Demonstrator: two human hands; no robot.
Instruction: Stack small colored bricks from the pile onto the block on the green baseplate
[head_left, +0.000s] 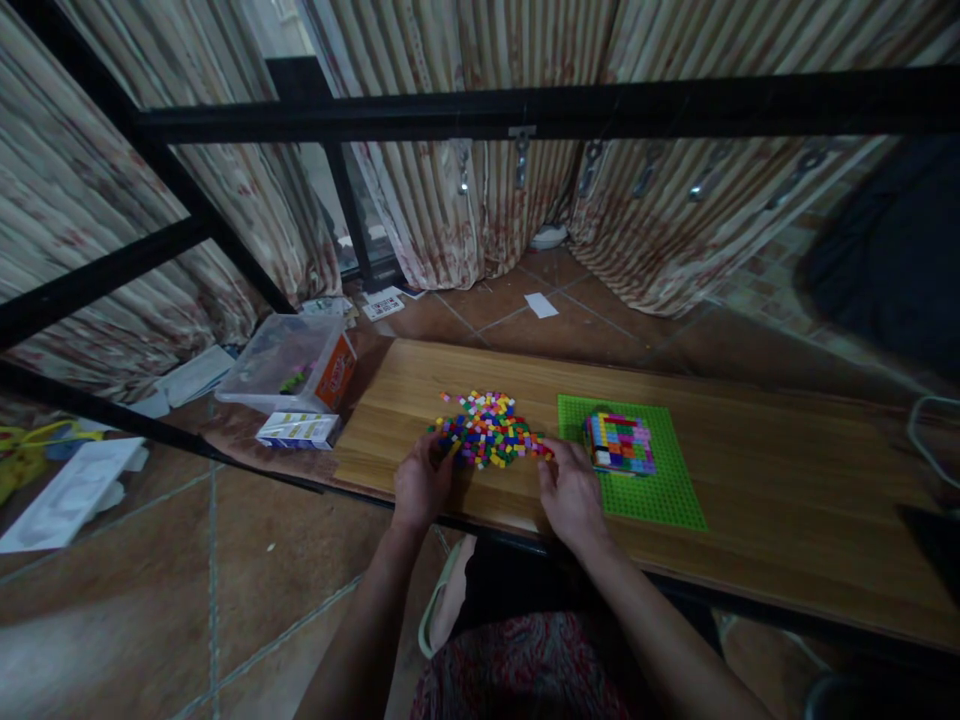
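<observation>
A loose heap of small multicoloured toy bricks lies on the wooden bench top. At its left edge is my left hand, its fingers curled together against the bricks; what they pinch, if anything, is too small to make out. My right hand meets the heap's right edge, thumb and forefinger closed at some red bricks. Just beyond that hand, a green studded baseplate carries a low block built of multicoloured bricks, with rows of yellow, blue, white, red and pink on top.
The long wooden bench runs off to the right. Left of it stand a clear plastic box with an orange label and a small white carton. A black metal rail crosses ahead, before striped curtains. A white tray lies far left.
</observation>
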